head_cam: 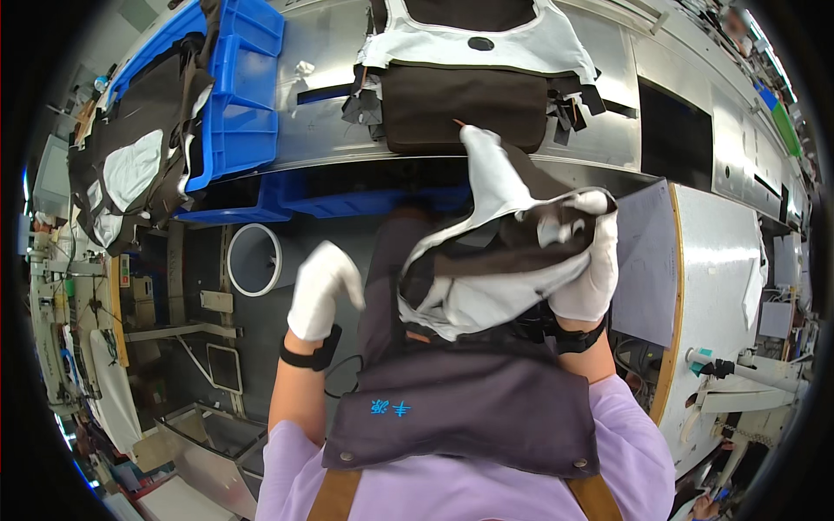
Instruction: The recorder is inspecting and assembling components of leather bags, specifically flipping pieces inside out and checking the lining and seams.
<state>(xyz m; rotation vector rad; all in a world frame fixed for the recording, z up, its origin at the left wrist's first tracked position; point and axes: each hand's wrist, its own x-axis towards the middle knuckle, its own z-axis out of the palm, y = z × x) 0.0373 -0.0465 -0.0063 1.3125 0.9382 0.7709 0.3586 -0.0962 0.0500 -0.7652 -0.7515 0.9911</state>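
My right hand (593,280), in a white glove, grips the rim of a dark brown and white garment piece (502,293). The piece hangs open as a loop in front of my apron, and its white underside shows. One narrow end of it reaches up toward the bench. My left hand (326,286), also gloved in white, hangs to the left of the piece without touching it; its thumb stands apart from the fingers. On the metal bench (326,58) beyond, another brown and white piece (443,52) lies over a dark brown padded block (462,107).
Brown and white pieces (143,137) hang over a blue plastic crate (244,98) at the left. A white round bin (255,259) stands below it. On the right are a sewing table (717,260) and a sheet of paper (642,267) at its side.
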